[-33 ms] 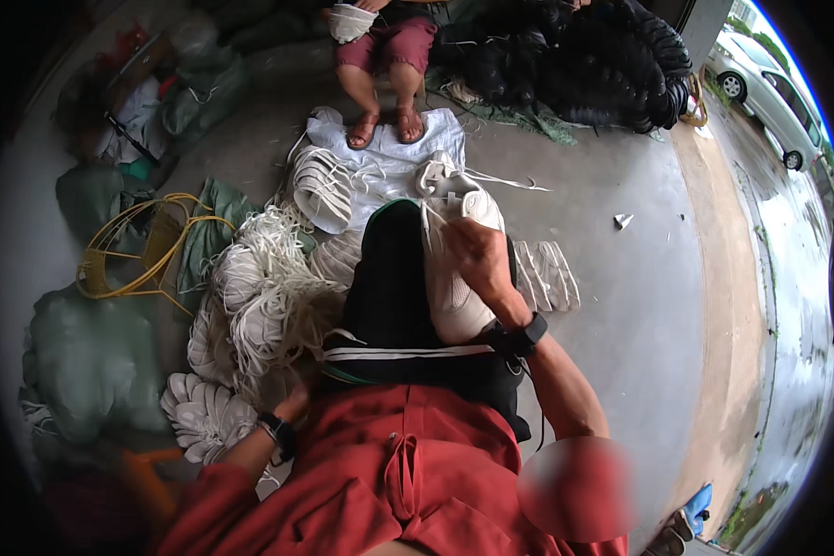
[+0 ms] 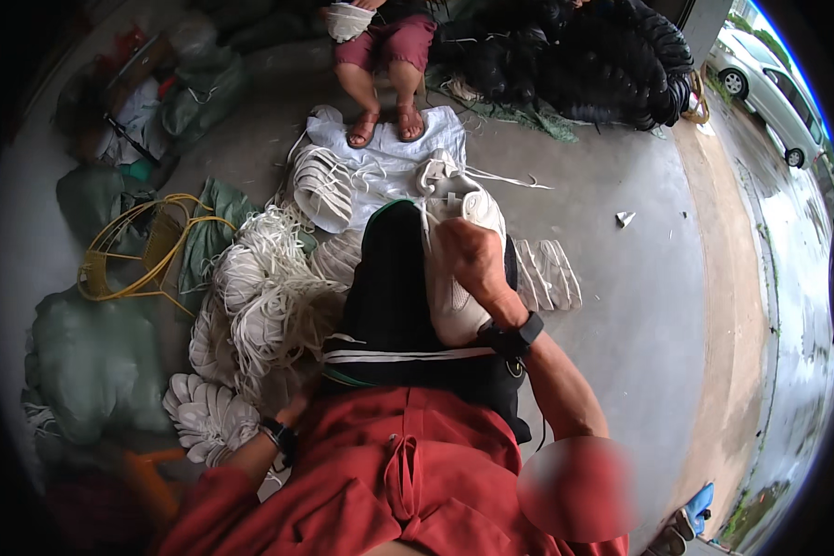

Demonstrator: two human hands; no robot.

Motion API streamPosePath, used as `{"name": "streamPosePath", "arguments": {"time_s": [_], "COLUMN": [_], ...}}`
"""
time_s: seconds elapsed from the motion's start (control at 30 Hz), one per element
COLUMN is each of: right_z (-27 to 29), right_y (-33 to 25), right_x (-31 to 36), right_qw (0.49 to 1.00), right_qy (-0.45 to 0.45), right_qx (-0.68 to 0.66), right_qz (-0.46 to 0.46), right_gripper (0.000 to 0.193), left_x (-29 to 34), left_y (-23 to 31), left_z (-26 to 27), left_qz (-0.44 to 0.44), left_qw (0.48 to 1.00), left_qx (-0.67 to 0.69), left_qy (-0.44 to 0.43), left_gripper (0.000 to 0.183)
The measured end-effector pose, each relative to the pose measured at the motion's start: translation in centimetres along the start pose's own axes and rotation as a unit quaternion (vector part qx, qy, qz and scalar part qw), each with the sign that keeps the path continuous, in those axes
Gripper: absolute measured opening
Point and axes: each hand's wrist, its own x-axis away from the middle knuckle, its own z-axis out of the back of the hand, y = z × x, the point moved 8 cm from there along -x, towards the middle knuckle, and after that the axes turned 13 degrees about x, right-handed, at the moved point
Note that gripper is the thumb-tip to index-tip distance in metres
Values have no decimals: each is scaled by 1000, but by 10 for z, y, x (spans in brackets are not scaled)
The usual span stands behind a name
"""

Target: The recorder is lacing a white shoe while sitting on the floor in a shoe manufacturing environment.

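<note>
White sneaker upper (image 2: pixel 461 320) lay lengthwise on the black lap cover (image 2: pixel 389 269), toe toward the wearer's waist, collar pointing away. Right hand (image 2: pixel 475 255) was on top of its front, fingers curled in and closed like a fist over the lacing area; fingertips hidden, so couldn't tell whether a lace was pinched there. Left hand (image 2: pixel 296 400) sat low beside the left thigh, blurred, near the tangled white laces (image 2: pixel 273 255) and the fanned stack of white uppers (image 2: pixel 208 417); couldn't tell if it was open, closed or holding anything.

Handling notes, my judgement: soft upper, probably easy to skew, so best kept flat against the thigh with the toe end braced. One hand alone likely let it twist; left hand on the side wall would have steadied it. Short, even finger moves close to the lacing area seemed better than hard sideways tugs, which could crease the front. Loose white lace (image 2: pixel 510 178) trailed right from the collar end, over the floor; worth keeping clear of the wrist and unsnagged. White strip (image 2: pixel 408 353) across the lap passed just by the toe, so the toe was best kept off it. Lace bundle seemed snag-prone: single strands, drawn slowly.
</note>
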Motion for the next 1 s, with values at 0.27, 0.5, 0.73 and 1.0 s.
{"name": "streamPosePath", "arguments": {"time_s": [0.27,0.5,0.73,1.0], "right_z": [-7,-12,-8,1], "right_y": [8,15,17,24], "right_x": [0,-7,-7,-1], "right_qw": [998,996,993,994], "right_qy": [-38,-56,-47,-56], "right_qx": [12,15,39,37], "right_qz": [44,66,100,88], "right_gripper": [6,11,15,20], "left_x": [27,40,54,63], "left_y": [-5,-11,-22,-35], "left_z": [38,41,42,47], "left_qz": [36,85,128,150], "left_qw": [977,967,959,958], "left_qx": [121,107,99,81], "left_qy": [173,214,232,231], "left_gripper": [45,41,37,33]}}
